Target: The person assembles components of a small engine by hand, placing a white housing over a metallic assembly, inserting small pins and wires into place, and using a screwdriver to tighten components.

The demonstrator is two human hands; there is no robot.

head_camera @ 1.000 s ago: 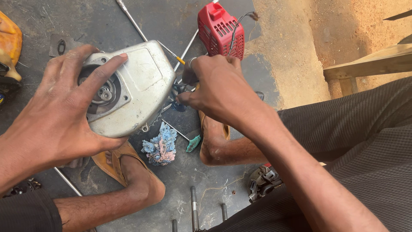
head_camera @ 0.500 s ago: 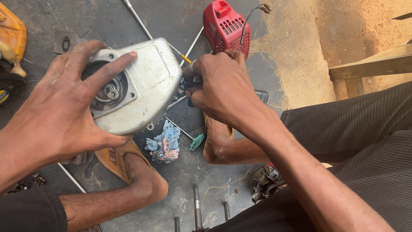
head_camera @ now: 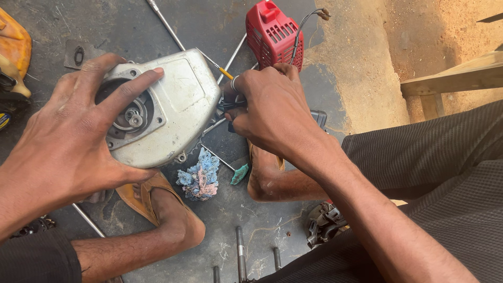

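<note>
The grey engine housing (head_camera: pixel 157 110) sits in the head view, our only view, held up off the dark floor (head_camera: pixel 209 21) above our sandalled left foot (head_camera: pixel 152 202). Our left hand (head_camera: pixel 68 152) is spread over its round recessed end, fingers curled around the rim and thumb under the lower edge, so that grip is clenched on the housing. Our right hand (head_camera: pixel 272 112) is closed at the housing's right edge on a small dark part or tool; we cannot tell exactly what it pinches, since the knuckles hide it.

The housing's long axis runs from lower left to upper right. Its open circular face with the central hub points toward our left palm, and its narrower smooth end points toward the right hand and the red engine cover (head_camera: pixel 275 34) beyond.

We judge the main risk is slipping: the housing rests on nothing solid, so a push from the right hand could twist it out of the left grip and drop it onto the foot or the rag (head_camera: pixel 199 175). Any small loosened piece could also fall among the metal rods (head_camera: pixel 241 251) and be lost.
</note>
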